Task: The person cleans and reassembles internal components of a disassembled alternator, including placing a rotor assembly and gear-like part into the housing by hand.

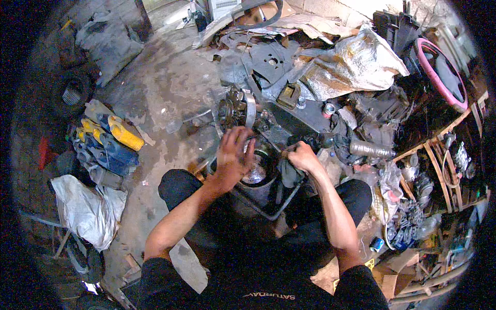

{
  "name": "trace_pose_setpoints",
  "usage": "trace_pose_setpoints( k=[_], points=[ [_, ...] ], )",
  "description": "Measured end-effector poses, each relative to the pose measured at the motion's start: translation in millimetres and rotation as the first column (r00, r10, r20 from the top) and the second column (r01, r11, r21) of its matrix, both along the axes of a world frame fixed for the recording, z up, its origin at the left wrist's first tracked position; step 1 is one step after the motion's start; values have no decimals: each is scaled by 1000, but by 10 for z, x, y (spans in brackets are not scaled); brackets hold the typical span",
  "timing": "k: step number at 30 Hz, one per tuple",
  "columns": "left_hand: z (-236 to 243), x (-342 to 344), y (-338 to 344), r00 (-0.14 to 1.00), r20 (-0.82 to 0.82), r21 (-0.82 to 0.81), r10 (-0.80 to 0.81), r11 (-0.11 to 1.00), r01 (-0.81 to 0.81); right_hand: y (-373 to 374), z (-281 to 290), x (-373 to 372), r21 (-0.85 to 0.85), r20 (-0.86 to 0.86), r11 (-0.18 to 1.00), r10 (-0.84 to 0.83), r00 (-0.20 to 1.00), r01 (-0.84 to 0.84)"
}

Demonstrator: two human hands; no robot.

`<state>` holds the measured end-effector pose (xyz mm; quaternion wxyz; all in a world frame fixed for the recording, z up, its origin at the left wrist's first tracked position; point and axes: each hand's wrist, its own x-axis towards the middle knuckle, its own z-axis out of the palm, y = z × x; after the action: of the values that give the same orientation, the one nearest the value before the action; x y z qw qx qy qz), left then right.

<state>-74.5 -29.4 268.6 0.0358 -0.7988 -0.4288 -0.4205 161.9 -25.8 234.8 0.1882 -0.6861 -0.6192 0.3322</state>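
Observation:
My left hand (pixel 233 156) is over a round dark housing (pixel 261 185), its fingers stretched out and apart. Inside that housing shows a shiny, wet-looking metal surface (pixel 256 173), partly covered by the hand. My right hand (pixel 304 156) is closed on a dark grey rag (pixel 291 173), which hangs down at the housing's right side. Around the housing runs a black metal frame (pixel 275 215), lying between my bent knees. Just beyond my left hand stands a greasy mechanical assembly (pixel 232 110) with a bright metal ring (pixel 250 109).
Behind lie a flat dark panel (pixel 297 123), a small open-topped container (pixel 289 96), a can (pixel 328 109) and a silvery sack (pixel 356 62). To the right are a plastic bottle (pixel 371 149) and a wooden rack (pixel 439 170). Yellow-and-blue containers (pixel 125 133) and a white sack (pixel 90 206) sit left.

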Motion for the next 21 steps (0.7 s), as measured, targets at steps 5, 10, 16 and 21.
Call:
trace_pose_setpoints(
  k=[5, 10, 16, 21],
  points=[
    [136, -111, 195, 984, -125, -144, 125, 979, -142, 117, 264, -328, -74, -300, 996, -65, 952, 45],
    [187, -85, 442, 994, -36, -30, 106, 994, -107, 356, 3, -507, -93, -461, 985, -173, 870, 147],
    [109, -174, 665, 999, 40, -113, -18, 993, 23, 441, -189, -619, 148, -340, 952, -206, 918, 269],
    [143, -304, 723, 986, 86, -186, -140, 970, 154, 102, 425, -451, 145, -328, 973, -124, 936, 179]
  ],
)
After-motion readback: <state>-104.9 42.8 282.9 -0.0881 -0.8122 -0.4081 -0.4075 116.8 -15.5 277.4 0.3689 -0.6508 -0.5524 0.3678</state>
